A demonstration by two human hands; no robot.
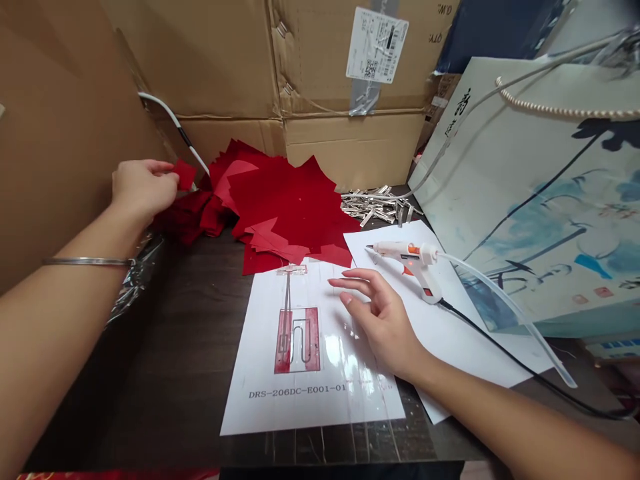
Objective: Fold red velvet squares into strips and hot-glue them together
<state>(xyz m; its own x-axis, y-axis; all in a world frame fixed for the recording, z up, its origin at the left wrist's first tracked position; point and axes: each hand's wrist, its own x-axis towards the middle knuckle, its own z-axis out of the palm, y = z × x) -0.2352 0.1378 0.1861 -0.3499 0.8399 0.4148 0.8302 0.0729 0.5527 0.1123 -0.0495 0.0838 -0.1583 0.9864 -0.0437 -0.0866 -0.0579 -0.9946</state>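
Small craft workshop, prob. piecework: dark wooden workbench [160,373] w/ big cardboard cartons [350,73] stacked behind it. On the bench: hot glue gun [407,260], printed spec sheet [260,347] w/ part no., metal clips [373,205], red cut-outs [285,200].

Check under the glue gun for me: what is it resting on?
The hot glue gun lies on a white paper sheet. The gun covers the paper directly beneath it, so any marks there can't be seen.
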